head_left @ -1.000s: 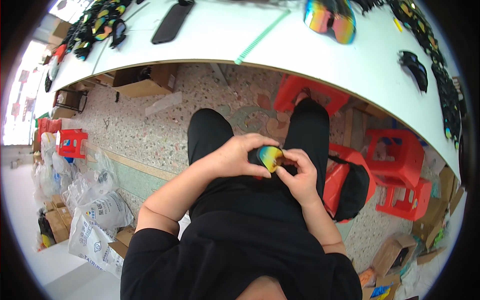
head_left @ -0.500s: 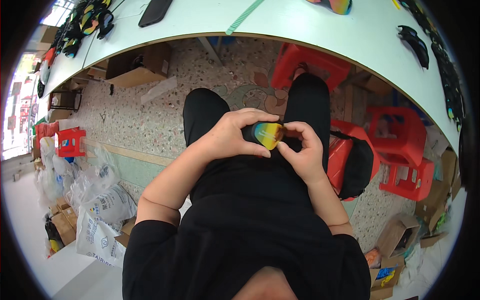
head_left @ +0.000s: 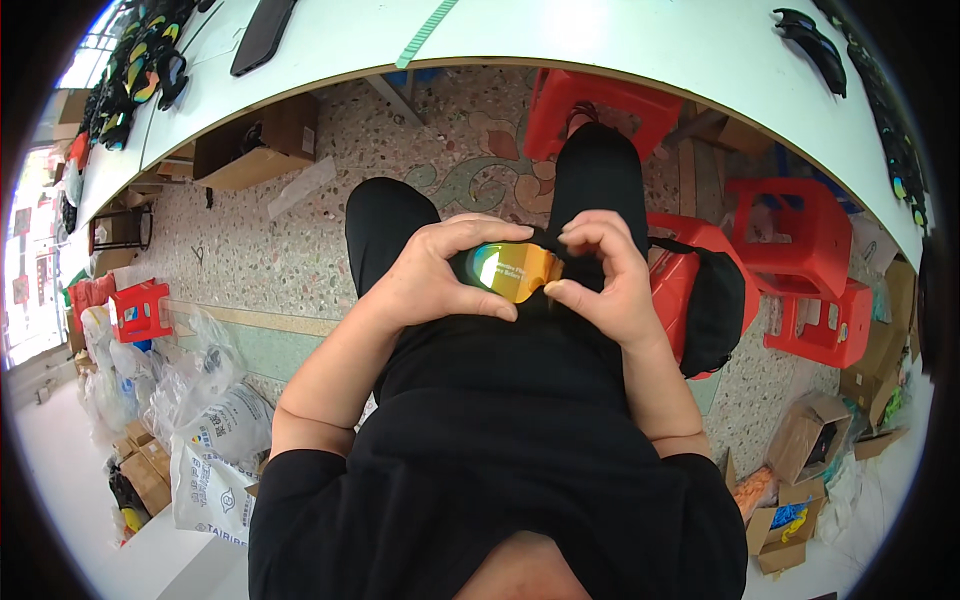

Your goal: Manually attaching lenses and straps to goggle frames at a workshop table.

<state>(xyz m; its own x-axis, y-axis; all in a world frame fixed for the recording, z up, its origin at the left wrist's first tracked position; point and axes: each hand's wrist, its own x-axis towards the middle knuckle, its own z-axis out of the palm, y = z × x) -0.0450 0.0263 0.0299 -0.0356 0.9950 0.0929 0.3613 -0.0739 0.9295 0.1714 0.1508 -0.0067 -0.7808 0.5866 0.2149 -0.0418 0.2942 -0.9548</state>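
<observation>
Mirrored yellow lens (head_left: 512,272) is located at frame centre, clasped in the grip of the left hand (head_left: 428,272), with the right hand (head_left: 615,290) at its right edge, grip closure indeterminable.

Bright scene here, and the far-left opening (head_left: 38,250) blazes out to near white! A white glint flares on the mirrored lens (head_left: 515,274). Under the counter (head_left: 560,35), whose edge bows sharply, it's dimmer; the black shirt (head_left: 520,450) swallows detail, and darkness fills the view's corners.
</observation>
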